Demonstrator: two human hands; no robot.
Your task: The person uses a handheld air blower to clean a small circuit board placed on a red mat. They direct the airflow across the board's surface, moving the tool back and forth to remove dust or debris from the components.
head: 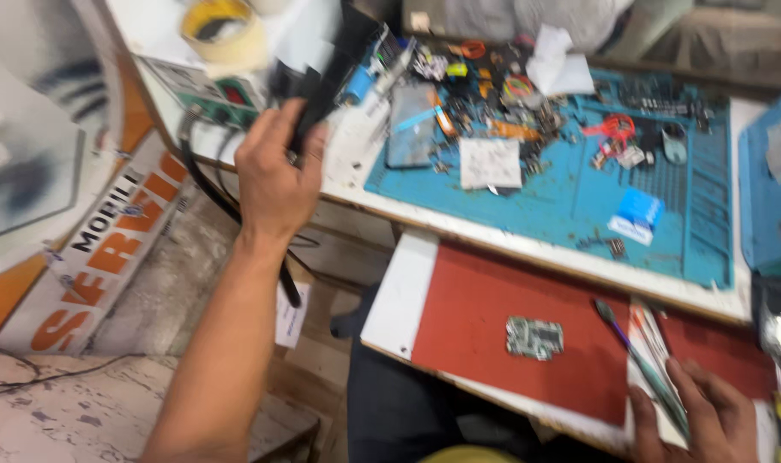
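Observation:
My left hand (274, 176) reaches out to the table's left end and grips a black hot-air handle (322, 81) whose black hose (227, 206) hangs down off the edge. My right hand (708, 420) rests at the lower right on a red board (485, 317) lying across my lap. Its fingers hold a thin green-handled tool (643, 364) flat against the board. A small green circuit board (534, 337) lies on the red board, to the left of that hand.
A blue work mat (570, 206) on the white table carries a dark phone (412, 124), a white square pad (490, 163), a small blue box (639, 208) and several loose parts. A tape roll (221, 30) and a green station box (206, 90) stand at the left.

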